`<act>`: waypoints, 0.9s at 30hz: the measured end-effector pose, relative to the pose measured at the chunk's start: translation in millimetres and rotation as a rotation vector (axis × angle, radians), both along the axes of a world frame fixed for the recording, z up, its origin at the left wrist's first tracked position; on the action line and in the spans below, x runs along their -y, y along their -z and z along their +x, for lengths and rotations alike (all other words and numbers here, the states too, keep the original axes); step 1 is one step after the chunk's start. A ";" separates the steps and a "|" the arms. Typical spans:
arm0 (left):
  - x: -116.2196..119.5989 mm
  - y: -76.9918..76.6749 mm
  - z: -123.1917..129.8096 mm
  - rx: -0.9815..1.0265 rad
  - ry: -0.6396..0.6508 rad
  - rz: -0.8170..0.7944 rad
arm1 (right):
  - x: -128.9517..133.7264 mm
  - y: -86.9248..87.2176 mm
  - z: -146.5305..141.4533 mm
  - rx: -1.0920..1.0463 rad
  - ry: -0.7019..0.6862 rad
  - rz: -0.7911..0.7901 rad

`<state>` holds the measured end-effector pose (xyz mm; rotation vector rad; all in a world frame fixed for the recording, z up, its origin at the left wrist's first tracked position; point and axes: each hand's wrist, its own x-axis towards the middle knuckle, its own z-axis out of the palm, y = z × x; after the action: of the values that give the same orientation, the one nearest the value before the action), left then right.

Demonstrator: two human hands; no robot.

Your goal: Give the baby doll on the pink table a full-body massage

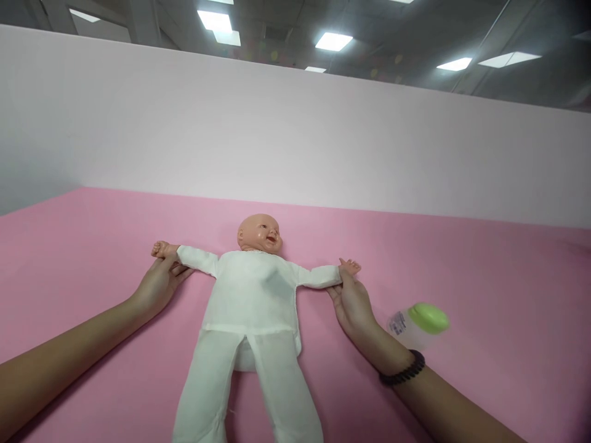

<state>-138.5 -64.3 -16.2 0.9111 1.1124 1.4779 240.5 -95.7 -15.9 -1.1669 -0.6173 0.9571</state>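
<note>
A baby doll [253,295] with a white cloth body lies on its back on the pink surface, its arms spread out to both sides and its face turned toward the right. My left hand [159,284] grips the doll's arm at the wrist on the left, thumb on top and fingers beneath. On the other side, my right hand [353,303] pinches the doll's other wrist, just below its small plastic hand. A black coiled band circles my right wrist.
A clear bottle with a green cap [429,317] lies right of my right hand, partly behind my wrist. Beyond the pink surface [498,283] stands a white wall panel [295,135].
</note>
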 end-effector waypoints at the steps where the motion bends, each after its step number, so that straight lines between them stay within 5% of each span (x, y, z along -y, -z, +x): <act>1: 0.5 0.6 0.2 -0.003 -0.004 0.008 | -0.2 -0.2 0.2 -0.007 -0.008 0.006; 5: 12.2 -1.0 7.8 -0.118 -0.045 0.093 | 6.1 -2.4 -5.4 0.100 0.038 0.055; 8: 26.6 -2.7 14.2 -0.380 -0.066 0.265 | 15.5 -1.2 -11.7 0.333 0.027 0.248; 13: 44.7 3.4 15.1 -0.964 0.112 0.793 | 29.2 11.1 -19.0 0.902 -0.222 0.759; 16: 49.3 5.7 16.1 -1.183 0.188 1.022 | 32.8 13.9 -20.3 1.187 -0.378 0.929; 23: 51.2 6.5 17.7 -1.282 0.142 1.066 | 32.5 10.7 -18.0 1.329 -0.437 0.969; 27: 49.5 9.5 13.5 -1.180 0.165 0.953 | 33.4 13.5 -20.6 1.171 -0.394 0.882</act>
<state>-125.0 -113.9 -25.8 2.6881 0.9867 1.2609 220.0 -129.0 -29.5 -0.6857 -2.0168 0.1117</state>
